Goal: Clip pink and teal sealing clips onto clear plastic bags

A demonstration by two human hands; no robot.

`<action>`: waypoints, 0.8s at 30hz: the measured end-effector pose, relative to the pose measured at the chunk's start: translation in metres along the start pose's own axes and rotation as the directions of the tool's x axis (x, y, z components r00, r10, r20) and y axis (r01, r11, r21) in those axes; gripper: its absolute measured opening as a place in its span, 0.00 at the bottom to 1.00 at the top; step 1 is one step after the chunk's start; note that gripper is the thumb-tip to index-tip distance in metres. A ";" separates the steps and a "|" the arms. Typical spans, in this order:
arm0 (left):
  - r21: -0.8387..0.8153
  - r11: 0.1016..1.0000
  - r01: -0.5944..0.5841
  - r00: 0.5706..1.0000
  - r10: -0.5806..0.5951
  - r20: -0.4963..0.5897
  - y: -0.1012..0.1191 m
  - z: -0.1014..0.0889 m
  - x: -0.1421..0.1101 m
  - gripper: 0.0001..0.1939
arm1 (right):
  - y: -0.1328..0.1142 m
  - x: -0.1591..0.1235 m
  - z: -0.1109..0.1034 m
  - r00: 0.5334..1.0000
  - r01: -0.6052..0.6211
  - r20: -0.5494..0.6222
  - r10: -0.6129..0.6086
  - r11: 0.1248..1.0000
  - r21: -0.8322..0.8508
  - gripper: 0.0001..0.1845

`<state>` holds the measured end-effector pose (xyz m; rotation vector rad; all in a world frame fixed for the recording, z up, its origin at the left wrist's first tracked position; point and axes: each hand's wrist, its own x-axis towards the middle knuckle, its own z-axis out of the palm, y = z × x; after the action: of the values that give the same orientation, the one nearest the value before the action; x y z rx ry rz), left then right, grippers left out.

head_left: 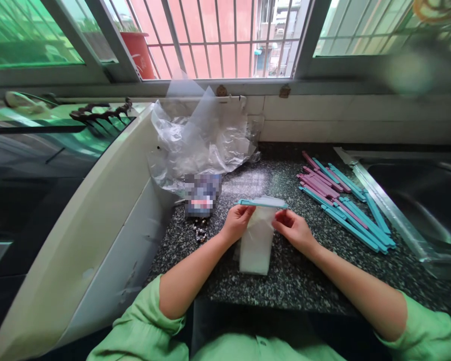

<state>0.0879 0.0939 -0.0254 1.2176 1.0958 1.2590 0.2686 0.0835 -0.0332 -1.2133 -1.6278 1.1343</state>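
Note:
A clear plastic bag (255, 250) with white contents stands in front of me at the counter's near side. Across its top lies a blue bag clip (263, 203), with a bit of the bag showing above it. My left hand (237, 223) is closed in a pinch on the bag's left edge, just under the clip. On the other side, the bent fingers of my right hand (293, 229) pinch the bag's right edge below the clip's end. Several pink bag clips (319, 183) and blue bag clips (355, 228) lie in a loose pile to the right.
Crumpled clear plastic bags (206, 140) are heaped at the back left. In front of them sits a blurred-out packet (203, 195) with a beaded string (200, 230). A metal sink (398, 210) borders the speckled counter (296, 281) on the right; a stove (60, 150) stands at left.

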 end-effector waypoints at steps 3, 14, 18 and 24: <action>-0.032 0.999 0.008 0.998 -0.010 -0.066 -0.002 -0.001 0.005 0.25 | 0.008 0.007 -0.008 0.964 0.156 -0.186 -0.188 0.973 -0.171 0.25; -0.040 0.999 0.013 0.998 -0.016 -0.058 -0.011 0.002 0.014 0.19 | 0.017 0.032 -0.018 0.901 0.313 0.020 -0.433 0.616 -0.723 0.12; -0.045 0.988 0.148 0.987 -0.145 0.068 -0.007 0.000 0.026 0.18 | 0.021 0.053 -0.025 0.943 0.104 -0.154 -0.296 0.699 -0.708 0.12; 0.032 0.970 0.242 0.969 -0.241 -0.046 -0.004 -0.004 0.066 0.12 | 0.022 0.092 -0.035 0.919 -0.158 -0.369 -0.139 0.728 -0.667 0.14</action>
<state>0.0866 0.1604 -0.0257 1.0531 1.2630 1.0850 0.2866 0.1827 -0.0369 -1.7811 -1.7587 0.1983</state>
